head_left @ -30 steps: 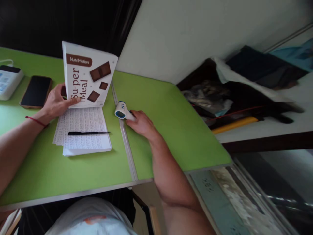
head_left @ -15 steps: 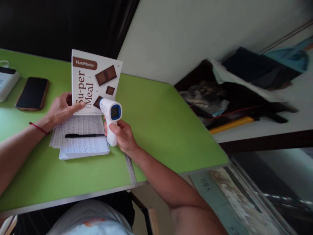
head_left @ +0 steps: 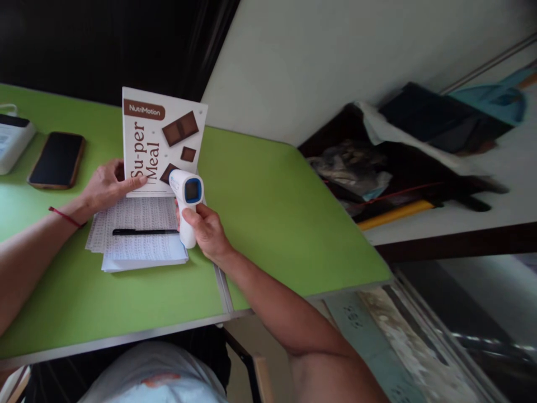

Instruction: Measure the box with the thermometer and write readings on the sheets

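Observation:
A white and brown "NutriMotion Su-per Meal" box stands tilted on the table behind some papers. My left hand grips its lower left corner, thumb across the front and the other fingers behind. In my right hand is a white infrared thermometer with a blue-rimmed screen turned toward me. Its head overlaps the box's lower right corner in view; whether they touch I cannot tell. Between my hands lies a stack of printed sheets, with a black pen across it.
On the green table, a phone lies at the left beside a white device with a cable. A pale wall rises behind. To the right of the table is a dark shelf with bags and a yellow strip.
The thermometer in my right hand has shifted slightly left and tilted a little. My left hand and the box look nearly unchanged.

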The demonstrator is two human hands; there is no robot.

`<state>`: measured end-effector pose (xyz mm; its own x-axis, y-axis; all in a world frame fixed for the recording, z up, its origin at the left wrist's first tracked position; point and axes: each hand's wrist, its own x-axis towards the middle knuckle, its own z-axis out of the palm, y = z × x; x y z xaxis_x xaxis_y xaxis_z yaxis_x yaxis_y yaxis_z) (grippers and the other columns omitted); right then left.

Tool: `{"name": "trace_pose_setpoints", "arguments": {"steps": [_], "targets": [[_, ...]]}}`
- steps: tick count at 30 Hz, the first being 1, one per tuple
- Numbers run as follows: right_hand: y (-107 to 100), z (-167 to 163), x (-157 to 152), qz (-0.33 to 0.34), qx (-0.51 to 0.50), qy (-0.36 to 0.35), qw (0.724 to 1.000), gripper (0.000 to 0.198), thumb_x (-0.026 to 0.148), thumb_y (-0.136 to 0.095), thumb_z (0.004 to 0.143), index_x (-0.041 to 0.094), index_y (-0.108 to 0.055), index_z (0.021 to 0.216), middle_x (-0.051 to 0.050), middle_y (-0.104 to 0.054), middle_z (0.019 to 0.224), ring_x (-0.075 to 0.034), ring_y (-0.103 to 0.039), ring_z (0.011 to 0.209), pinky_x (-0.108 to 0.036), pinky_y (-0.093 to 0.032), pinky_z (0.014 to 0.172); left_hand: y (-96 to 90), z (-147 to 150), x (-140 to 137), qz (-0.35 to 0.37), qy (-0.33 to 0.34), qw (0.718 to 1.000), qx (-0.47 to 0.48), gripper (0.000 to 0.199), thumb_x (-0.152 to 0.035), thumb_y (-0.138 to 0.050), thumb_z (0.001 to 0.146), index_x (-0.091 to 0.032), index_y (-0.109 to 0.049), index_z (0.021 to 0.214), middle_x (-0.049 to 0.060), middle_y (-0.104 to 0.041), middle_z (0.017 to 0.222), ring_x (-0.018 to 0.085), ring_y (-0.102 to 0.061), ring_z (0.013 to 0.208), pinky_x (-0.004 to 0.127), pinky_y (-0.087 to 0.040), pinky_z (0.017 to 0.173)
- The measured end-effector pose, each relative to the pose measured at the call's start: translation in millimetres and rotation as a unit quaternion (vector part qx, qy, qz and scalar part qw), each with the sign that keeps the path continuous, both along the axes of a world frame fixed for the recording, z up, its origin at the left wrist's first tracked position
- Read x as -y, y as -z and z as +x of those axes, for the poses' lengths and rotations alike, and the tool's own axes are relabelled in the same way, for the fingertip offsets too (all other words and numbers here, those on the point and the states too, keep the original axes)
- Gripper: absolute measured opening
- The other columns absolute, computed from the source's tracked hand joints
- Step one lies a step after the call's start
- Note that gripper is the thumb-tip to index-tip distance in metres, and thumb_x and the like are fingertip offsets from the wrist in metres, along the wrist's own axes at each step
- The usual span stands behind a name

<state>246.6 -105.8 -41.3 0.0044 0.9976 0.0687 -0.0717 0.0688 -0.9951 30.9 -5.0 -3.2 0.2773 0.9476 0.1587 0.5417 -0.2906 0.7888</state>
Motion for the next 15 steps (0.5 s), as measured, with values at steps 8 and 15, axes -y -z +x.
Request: {"name": "trace_pose_setpoints", "arguments": {"steps": [8, 15], "targets": [[-4.1, -1.4, 1.2, 0.018, 0.017, 0.003, 1.0, 0.037, 0.057, -0.067, 0.073, 0.021, -0.06, 0.075, 0.003, -0.051, 0.065, -0.01, -0.044, 0.059, -0.026, -0.038, 0.055, -1.0, -0.5, 1.7, -0.008, -0.001, 1.0, -0.002, 0.063, -0.068, -0.067, 0.067, -0.017, -0.066, 0.105, 0.011, -0.07, 0.098, 0.03, -0.066, 0.087, 0.036, -0.054, 0.072], [-11.2, -2.5, 2.5, 0.013, 0.027, -0.021, 0.999, 0.041, 0.059, -0.072, 0.065, 0.022, -0.059, 0.076, 0.002, -0.056, 0.07, -0.012, -0.047, 0.063, -0.027, -0.042, 0.058, -1.2, -2.5, 1.7, 0.02, -0.009, 0.999, -0.033, 0.062, -0.069, -0.064, 0.07, -0.02, -0.066, 0.108, 0.012, -0.068, 0.107, 0.032, -0.064, 0.096, 0.041, -0.053, 0.076]]}}
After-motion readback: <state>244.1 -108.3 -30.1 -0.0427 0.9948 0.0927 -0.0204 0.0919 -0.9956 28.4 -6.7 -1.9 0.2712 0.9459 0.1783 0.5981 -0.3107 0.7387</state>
